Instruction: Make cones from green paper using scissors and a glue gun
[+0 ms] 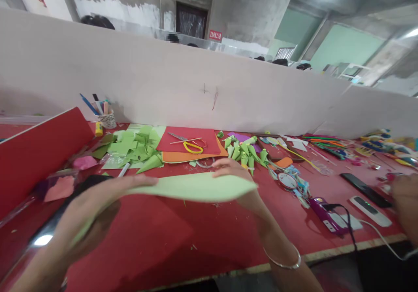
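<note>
Between my two hands a sheet of light green paper (192,187) is held above the red tabletop (156,244), bowed and seen nearly edge-on. My left hand (94,205) pinches its left end, thumb along the top. Toward its right end my right hand (231,170) grips it, the fingers over the far edge and a silver bangle on the wrist. Beyond the sheet lie yellow-handled scissors (193,146) on red paper (163,143), with orange paper (176,157) underneath. Cut green paper pieces (133,146) are heaped at left, and small rolled green cones (244,152) at right.
A white partition (156,78) rises behind the table. A pen cup (107,119) stands at back left near a red board (42,157). To the right are a purple power bank (326,216) with cables, a black phone (365,189), and another person's blurred hand (405,200).
</note>
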Demonstrator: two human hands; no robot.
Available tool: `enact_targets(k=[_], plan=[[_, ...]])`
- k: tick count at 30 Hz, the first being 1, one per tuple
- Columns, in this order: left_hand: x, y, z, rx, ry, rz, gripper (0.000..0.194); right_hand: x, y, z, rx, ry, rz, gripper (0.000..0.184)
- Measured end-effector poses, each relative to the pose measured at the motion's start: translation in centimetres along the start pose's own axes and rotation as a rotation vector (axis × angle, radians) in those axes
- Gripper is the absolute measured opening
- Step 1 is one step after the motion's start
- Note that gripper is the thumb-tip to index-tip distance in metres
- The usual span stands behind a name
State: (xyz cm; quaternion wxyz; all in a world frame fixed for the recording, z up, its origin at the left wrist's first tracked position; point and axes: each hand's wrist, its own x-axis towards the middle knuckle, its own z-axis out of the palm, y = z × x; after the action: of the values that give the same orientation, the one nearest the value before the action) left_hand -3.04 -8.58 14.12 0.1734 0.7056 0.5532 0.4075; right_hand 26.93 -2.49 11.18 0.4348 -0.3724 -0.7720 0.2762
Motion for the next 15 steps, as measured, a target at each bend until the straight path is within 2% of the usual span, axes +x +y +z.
enact_targets(k=[2,6,9,11,13,15], plan=[[-1.6,0.1,0.4,-0.016,-0.176,0.186,0.032,-2.0,0.4,-0.5,0.027,-0.077,0.064,0.024],[-3.5,-1.5,1.8,0.029,-0.494,0.359,0.043,-5.7,1.8,-0.1,0.155,-0.156,0.225,0.017],[-3.9,-3.6,2.9,0.095,-0.717,0.362,0.048,-7.7,2.7,1.0,0.209,-0.181,0.335,0.012],[-4.3,-5.0,3.4,0.112,-0.817,0.341,0.047,-8.6,3.1,1.6,0.199,-0.209,0.383,0.012],[-5.0,-6.2,3.7,0.086,-0.876,0.317,0.045,-9.2,3.4,1.8,0.188,-0.246,0.407,0.014],[-6.1,-7.2,3.9,0.033,-0.863,0.282,0.043,-9.5,3.6,1.8,0.199,-0.284,0.397,0.014]])
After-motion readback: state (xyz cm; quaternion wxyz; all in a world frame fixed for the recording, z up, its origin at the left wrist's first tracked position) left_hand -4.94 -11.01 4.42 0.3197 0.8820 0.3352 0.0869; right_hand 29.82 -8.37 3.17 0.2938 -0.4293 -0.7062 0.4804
